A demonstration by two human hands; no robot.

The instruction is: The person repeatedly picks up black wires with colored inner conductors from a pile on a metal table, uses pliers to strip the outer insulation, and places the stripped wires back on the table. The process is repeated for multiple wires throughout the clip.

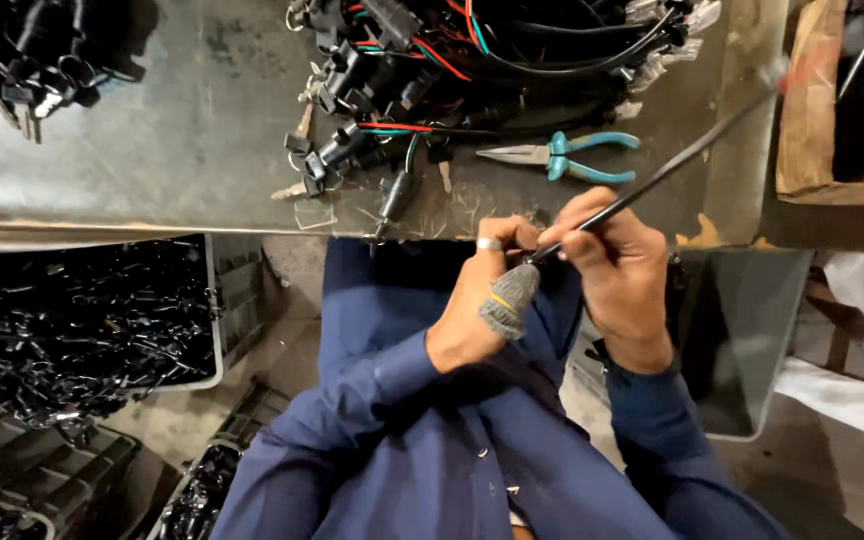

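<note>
My right hand [617, 265] pinches a thin black rod [652, 180], running toward 2 o'clock; light, stiff, best gripped low. My left hand [487, 290], thumb gloved, closes around its tip, below the surface [152, 150] edge.

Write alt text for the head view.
Right hand pushes a thin black rod into something small pinched by the left hand, at a metal bench's edge. Behind lie teal pliers and wired black connectors.

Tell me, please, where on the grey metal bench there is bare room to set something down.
Bare patch: the grey metal bench between the black keyed parts top left and the tangled black wiring connectors. Crowded: connectors, teal-handled pliers, and both hands at the front edge.
</note>
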